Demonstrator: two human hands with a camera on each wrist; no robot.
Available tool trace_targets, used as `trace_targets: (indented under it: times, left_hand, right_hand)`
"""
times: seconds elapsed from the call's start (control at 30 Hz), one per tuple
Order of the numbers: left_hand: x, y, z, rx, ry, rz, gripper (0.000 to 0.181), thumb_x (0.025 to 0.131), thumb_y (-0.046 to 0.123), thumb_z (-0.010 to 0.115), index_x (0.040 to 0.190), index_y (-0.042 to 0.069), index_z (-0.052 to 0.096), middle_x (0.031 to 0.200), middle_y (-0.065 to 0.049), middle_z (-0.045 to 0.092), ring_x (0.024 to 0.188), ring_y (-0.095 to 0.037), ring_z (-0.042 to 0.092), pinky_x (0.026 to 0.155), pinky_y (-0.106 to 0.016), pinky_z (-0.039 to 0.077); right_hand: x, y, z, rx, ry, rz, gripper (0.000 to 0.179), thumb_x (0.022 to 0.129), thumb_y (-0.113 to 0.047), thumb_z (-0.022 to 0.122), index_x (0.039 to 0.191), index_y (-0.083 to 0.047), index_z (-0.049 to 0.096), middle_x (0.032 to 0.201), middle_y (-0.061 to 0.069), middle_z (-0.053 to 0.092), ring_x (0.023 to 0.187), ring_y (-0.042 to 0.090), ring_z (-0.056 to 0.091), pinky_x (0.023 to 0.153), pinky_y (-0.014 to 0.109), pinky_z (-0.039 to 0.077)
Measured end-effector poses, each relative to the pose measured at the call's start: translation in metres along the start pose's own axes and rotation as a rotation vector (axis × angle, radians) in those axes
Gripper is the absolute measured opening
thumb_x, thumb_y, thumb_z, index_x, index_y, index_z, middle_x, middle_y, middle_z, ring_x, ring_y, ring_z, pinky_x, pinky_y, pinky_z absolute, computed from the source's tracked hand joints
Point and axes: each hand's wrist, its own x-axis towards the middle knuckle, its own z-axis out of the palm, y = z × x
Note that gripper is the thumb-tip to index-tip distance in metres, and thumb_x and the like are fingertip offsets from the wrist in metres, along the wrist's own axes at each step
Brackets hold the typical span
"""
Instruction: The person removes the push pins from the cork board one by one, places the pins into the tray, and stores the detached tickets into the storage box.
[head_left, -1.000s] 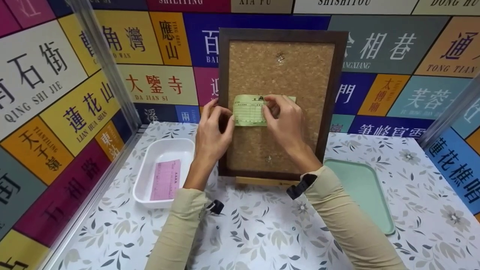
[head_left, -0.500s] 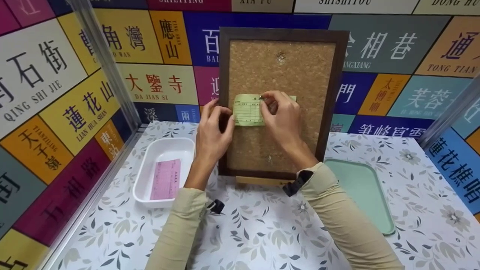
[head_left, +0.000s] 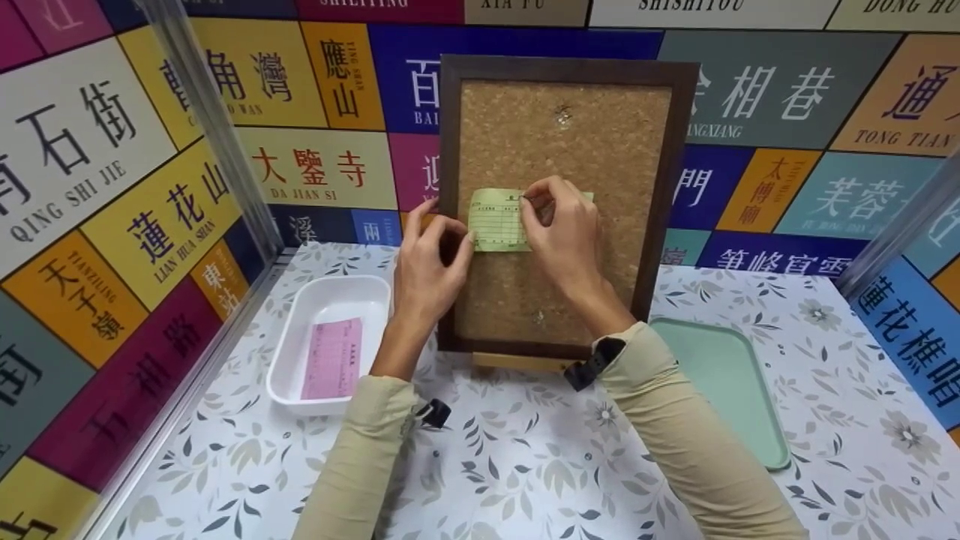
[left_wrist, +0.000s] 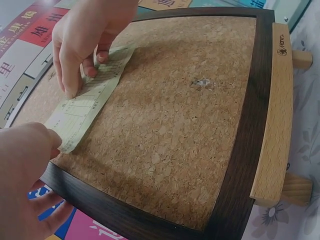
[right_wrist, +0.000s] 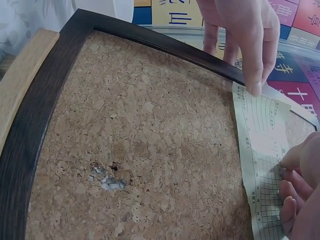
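Note:
A pale green printed slip [head_left: 496,219] lies against the middle of a dark-framed corkboard [head_left: 495,300], which stands upright. At the slip's left edge, my left hand [head_left: 427,259] presses with the thumb, and its other fingers reach round the board's side, as the left wrist view shows. My right hand [head_left: 570,232] covers the slip's right part. Its thumb and forefinger pinch a small dark pin-like thing at the slip's upper edge, mostly hidden by the fingertips. In the right wrist view the slip [right_wrist: 260,135] runs across the cork beneath both hands.
Left of the board, a white tub [head_left: 285,375] holds a pink printed slip [head_left: 331,360]. A light green tray [head_left: 739,375] lies on the right, partly behind my right sleeve. A wooden stand [left_wrist: 277,115] supports the board. Sign-patterned walls rise behind and beside the floral tabletop [head_left: 525,465].
My right hand has shifted slightly left and up along the slip, and its fingertips have come closer together. The left hand and the slip stay in place.

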Motion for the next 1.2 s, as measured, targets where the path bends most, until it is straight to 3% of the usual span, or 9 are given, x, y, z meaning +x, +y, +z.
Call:
trace_targets:
  times: [0.27,0.57,0.87,1.03,1.2]
  left_hand:
    - [-0.001,0.001,0.000,-0.025,0.012,0.025,0.014,0.099,0.029,0.077,0.099,0.014,0.076,0.155,-0.010,0.059,0.141,-0.029,0.062,0.105,-0.048,0.056]
    - [-0.001,0.004,0.001,-0.034,-0.008,-0.022,0.015,0.101,0.030,0.075,0.101,0.015,0.076,0.157,-0.010,0.056,0.139,-0.032,0.063,0.104,-0.049,0.056]
    - [-0.001,0.006,-0.002,-0.055,-0.007,-0.063,0.016,0.100,0.030,0.076,0.100,0.014,0.076,0.157,-0.011,0.057,0.142,-0.029,0.059,0.112,-0.049,0.052]
    - [0.000,0.007,-0.003,-0.072,-0.012,-0.060,0.016,0.100,0.029,0.075,0.100,0.014,0.075,0.156,-0.011,0.057,0.146,-0.027,0.056,0.115,-0.048,0.050]
    - [0.000,0.008,-0.005,-0.095,-0.009,-0.052,0.014,0.100,0.027,0.074,0.098,0.013,0.075,0.153,-0.010,0.060,0.145,-0.024,0.056,0.105,-0.043,0.056]
  right_hand:
    - [0.000,-0.002,-0.003,-0.007,-0.050,-0.013,0.013,0.103,-0.022,0.074,0.104,-0.009,0.075,0.095,0.006,0.072,0.078,0.019,0.067,0.072,0.031,0.051]
    - [0.000,-0.007,-0.006,-0.039,-0.082,0.024,0.011,0.102,-0.022,0.076,0.103,-0.011,0.076,0.096,0.004,0.070,0.079,0.019,0.067,0.073,0.034,0.051]
    - [-0.003,-0.005,-0.010,0.049,-0.042,0.020,0.011,0.096,-0.016,0.076,0.097,-0.005,0.076,0.094,0.010,0.074,0.080,0.023,0.069,0.081,0.034,0.051]
    - [-0.003,-0.001,-0.016,0.071,0.005,0.000,0.006,0.089,-0.012,0.076,0.090,-0.006,0.077,0.091,0.008,0.076,0.079,0.022,0.072,0.079,0.032,0.052]
    - [-0.005,0.004,-0.022,0.076,0.042,-0.022,0.004,0.086,-0.010,0.078,0.086,-0.006,0.078,0.088,0.008,0.077,0.079,0.022,0.073,0.077,0.032,0.053]
